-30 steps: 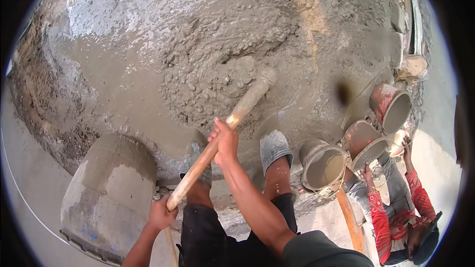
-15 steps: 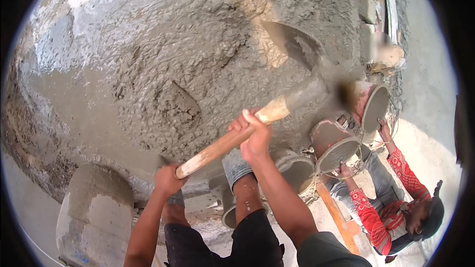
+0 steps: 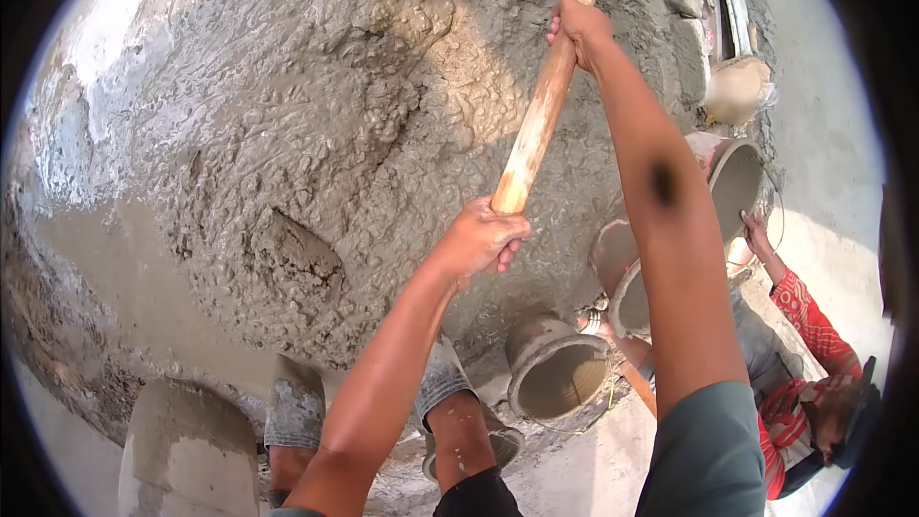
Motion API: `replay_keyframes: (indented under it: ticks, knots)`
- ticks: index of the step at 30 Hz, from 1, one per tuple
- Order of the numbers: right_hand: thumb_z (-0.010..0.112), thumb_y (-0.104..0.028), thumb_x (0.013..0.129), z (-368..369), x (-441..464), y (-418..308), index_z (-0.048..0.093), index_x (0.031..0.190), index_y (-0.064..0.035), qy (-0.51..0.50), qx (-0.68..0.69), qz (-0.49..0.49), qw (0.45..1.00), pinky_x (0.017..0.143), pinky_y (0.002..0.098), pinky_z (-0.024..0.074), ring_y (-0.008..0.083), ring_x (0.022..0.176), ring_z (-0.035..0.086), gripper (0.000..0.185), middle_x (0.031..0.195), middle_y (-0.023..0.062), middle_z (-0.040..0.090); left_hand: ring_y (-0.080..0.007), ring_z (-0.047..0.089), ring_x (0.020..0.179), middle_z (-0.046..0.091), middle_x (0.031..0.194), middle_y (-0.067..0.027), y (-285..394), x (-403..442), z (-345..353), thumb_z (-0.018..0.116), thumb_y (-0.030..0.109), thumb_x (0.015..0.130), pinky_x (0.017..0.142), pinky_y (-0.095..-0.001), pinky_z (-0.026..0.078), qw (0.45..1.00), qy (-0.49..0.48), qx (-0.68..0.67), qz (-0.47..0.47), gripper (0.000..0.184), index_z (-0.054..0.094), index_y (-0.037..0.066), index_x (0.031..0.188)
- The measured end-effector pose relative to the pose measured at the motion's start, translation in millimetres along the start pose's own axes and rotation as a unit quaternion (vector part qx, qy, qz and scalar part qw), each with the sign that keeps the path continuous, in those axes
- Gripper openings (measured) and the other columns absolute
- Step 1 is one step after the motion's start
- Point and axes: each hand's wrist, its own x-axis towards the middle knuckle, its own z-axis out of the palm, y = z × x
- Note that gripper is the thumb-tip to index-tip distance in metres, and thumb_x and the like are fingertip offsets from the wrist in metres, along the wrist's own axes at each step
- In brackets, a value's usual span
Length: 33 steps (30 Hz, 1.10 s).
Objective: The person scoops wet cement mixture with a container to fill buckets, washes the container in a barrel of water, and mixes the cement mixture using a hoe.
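Observation:
Both my hands grip the wooden handle of a hoe (image 3: 538,129), held slanting up and to the right over a heap of wet concrete (image 3: 383,163). My left hand (image 3: 483,237) is closed around the handle's near end. Close to the tool's head, my right hand (image 3: 580,27) is wrapped around the grey, mortar-coated part of the shaft. The hoe's blade is at the top edge of the view, largely out of sight. Wet concrete surrounds that end.
At the right, a person in a red patterned sleeve (image 3: 814,321) has a hand on a bucket (image 3: 739,182). Another bucket (image 3: 627,292) is partly behind my right arm. A bucket (image 3: 555,369) stands near my legs. A mortar-smeared container (image 3: 187,450) sits at lower left.
The hoe has swung away from me, its head moving from near the buckets to the top of the view. Both my hands have moved forward with the handle.

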Motion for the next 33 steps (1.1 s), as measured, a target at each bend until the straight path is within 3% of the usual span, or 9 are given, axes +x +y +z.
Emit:
replay_keyframes:
  ticks: [2,10,18,22,25,26,29,31,33]
  knots:
    - [0.053,-0.008,0.081,10,-31,29,0.053,0.076,-0.0005,-0.012,-0.034,0.053,0.998,0.047,0.033,0.0499,0.0176,0.05,0.053,0.009,0.062,0.008,0.052,-0.0075,0.048,0.049,0.051,0.063,0.0005,-26,-34,6,0.067,0.008,0.084,0.043,-0.0244,0.04,0.998,0.04,-0.032,-0.033,0.016,0.052,0.006,0.089]
    - [0.054,-0.005,0.08,103,-189,136,0.055,0.072,0.0017,0.001,0.011,0.184,0.983,0.044,0.0373,0.0486,0.0214,0.047,0.052,0.011,0.058,0.0099,0.052,-0.0061,0.044,0.05,0.048,0.066,0.0027,-60,-229,-22,0.066,0.003,0.083,0.043,-0.0232,0.035,0.975,0.087,-0.143,-0.146,0.018,0.051,0.008,0.089]
    - [0.058,-0.004,0.081,137,-368,143,0.055,0.076,0.0015,-0.073,0.027,0.199,0.977,0.042,0.032,0.0459,0.0155,0.047,0.051,0.008,0.061,0.0053,0.051,-0.0069,0.043,0.046,0.049,0.065,0.0018,-91,-406,-57,0.065,-0.002,0.082,0.043,-0.0223,0.033,0.943,0.138,-0.174,-0.246,0.018,0.053,0.007,0.093]
    - [0.06,-0.001,0.083,197,-550,144,0.05,0.086,-0.0014,-0.026,0.209,0.282,0.936,0.046,0.0301,0.0477,0.0137,0.053,0.054,0.011,0.068,0.0047,0.052,-0.013,0.059,0.053,0.059,0.065,-0.0028,-121,-550,-144,0.072,0.005,0.078,0.05,-0.0284,0.047,0.929,0.188,0.157,-0.279,0.015,0.059,0.004,0.087]
    - [0.065,0.001,0.085,239,-636,202,0.051,0.089,-0.0056,-0.105,0.32,0.393,0.856,0.066,0.0343,0.0528,0.0179,0.069,0.061,0.017,0.079,0.0072,0.058,-0.0295,0.07,0.074,0.071,0.08,-0.0156,-186,-628,-267,0.079,0.022,0.068,0.073,-0.0423,0.056,0.779,0.249,0.519,-0.249,0.03,0.07,0.006,0.092]
    - [0.066,0.003,0.085,240,-654,207,0.051,0.088,-0.0074,-0.108,0.329,0.399,0.849,0.068,0.0346,0.0522,0.0186,0.071,0.062,0.018,0.081,0.0074,0.06,-0.0345,0.07,0.077,0.071,0.084,-0.0177,-178,-630,-278,0.079,0.024,0.068,0.075,-0.0453,0.056,0.69,0.207,0.634,-0.282,0.03,0.071,0.008,0.093]
    - [0.064,0.004,0.086,207,-640,188,0.049,0.087,-0.009,-0.108,0.356,0.36,0.855,0.074,0.0362,0.0509,0.0189,0.074,0.061,0.02,0.08,0.0065,0.058,-0.0401,0.067,0.083,0.072,0.088,-0.0179,-189,-584,-292,0.08,0.031,0.067,0.076,-0.0495,0.055,0.671,0.268,0.641,-0.259,0.034,0.072,0.013,0.095]
    - [0.063,0.003,0.088,168,-567,179,0.047,0.089,-0.0102,-0.1,0.397,0.303,0.861,0.075,0.0386,0.0498,0.0185,0.071,0.056,0.021,0.075,0.0052,0.052,-0.0382,0.068,0.085,0.071,0.089,-0.0174,-150,-477,-256,0.082,0.035,0.066,0.075,-0.0486,0.055,0.69,0.237,0.648,-0.219,0.038,0.072,0.012,0.095]
    - [0.061,0.0,0.089,118,-458,134,0.045,0.089,-0.0113,-0.06,0.444,0.24,0.861,0.067,0.0398,0.0483,0.0183,0.064,0.05,0.019,0.07,0.0039,0.045,-0.0373,0.068,0.078,0.07,0.087,-0.0178,-113,-361,-215,0.084,0.04,0.065,0.073,-0.0458,0.054,0.798,0.127,0.58,-0.108,0.044,0.071,0.01,0.094]
